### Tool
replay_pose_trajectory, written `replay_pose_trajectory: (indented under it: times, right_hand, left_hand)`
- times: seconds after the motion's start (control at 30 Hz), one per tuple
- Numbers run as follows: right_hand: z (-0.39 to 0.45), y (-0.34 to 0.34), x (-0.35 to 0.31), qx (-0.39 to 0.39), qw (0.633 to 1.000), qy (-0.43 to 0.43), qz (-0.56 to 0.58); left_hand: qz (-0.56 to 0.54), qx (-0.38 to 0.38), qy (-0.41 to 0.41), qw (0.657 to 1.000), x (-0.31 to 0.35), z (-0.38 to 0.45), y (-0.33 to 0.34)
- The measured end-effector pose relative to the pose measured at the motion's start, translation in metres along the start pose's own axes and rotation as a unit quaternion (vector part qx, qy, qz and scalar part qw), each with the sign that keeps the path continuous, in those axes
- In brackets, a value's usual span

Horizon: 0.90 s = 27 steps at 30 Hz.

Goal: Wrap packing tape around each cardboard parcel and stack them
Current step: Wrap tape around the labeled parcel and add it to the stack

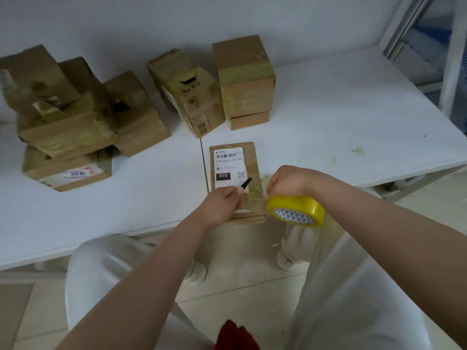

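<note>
Far left of our grip, well apart, finished boxes point(73, 127) sit heaped against the wall, with a neater stack point(246, 82) further along, out of the working space. Our left hand point(222, 204) curls round a dark cutter point(245, 183), its tip over the tape band, probably to sever it. Under both hands lies the flat parcel point(233, 168) at the table point(353, 122) edge, within easy reach. Our right hand point(288, 181) pinches the taut strip, and the yellow tape roll point(295, 210) hangs just below it.
</note>
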State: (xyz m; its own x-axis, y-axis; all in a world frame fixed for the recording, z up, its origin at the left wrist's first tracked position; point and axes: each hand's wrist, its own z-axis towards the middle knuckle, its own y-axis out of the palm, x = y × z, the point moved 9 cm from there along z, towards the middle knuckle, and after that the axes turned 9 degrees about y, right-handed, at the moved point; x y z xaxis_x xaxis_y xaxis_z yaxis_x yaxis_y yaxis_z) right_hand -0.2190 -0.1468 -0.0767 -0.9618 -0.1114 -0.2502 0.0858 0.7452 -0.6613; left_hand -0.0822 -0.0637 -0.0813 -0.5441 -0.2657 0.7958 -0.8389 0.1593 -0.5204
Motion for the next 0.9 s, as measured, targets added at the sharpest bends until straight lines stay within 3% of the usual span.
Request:
replay_pose_trajectory:
  times: [0.17, 0.27, 0.37, 0.47, 0.9]
  right_hand:
    - [0.005, -0.012, 0.016, 0.100, 0.984, 0.045, -0.143]
    - [0.009, -0.013, 0.014, 0.109, 0.976, 0.041, -0.182]
    - [0.012, -0.012, 0.014, 0.106, 0.978, 0.042, -0.173]
    - [0.012, -0.012, 0.017, 0.112, 0.982, 0.042, -0.149]
    - [0.012, -0.014, 0.019, 0.135, 0.987, 0.035, -0.080]
  left_hand:
    - [0.165, -0.044, -0.008, 0.985, -0.010, 0.005, 0.010]
    - [0.168, -0.055, -0.004, 0.984, -0.010, 0.006, 0.011]
    - [0.147, -0.074, 0.014, 0.986, -0.006, 0.003, 0.014]
    - [0.202, -0.090, 0.024, 0.975, 0.001, 0.005, 0.019]
    - [0.364, -0.116, -0.046, 0.923, 0.012, 0.034, 0.041]
